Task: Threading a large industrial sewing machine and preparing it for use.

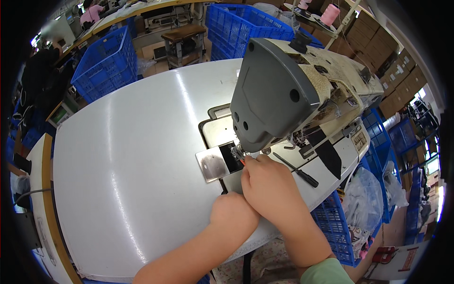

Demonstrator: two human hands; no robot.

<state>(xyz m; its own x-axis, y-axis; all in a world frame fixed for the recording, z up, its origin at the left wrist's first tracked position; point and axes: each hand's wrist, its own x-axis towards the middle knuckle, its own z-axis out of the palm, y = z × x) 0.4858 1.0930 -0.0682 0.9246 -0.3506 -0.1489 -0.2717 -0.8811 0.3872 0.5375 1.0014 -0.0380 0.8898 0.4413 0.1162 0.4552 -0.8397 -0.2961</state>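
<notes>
Under sewing machine head, red-handled tool seemingly pinched in right grip; left grip hidden, state cannot be told; tip best guided slowly beside dark opening.

The glossy, pale grey tabletop carries a sewing machine toward its right side. A black-handled screwdriver and a black strip lie beside it, while a square metal plate overlaps the tabletop left of the needle area.
</notes>
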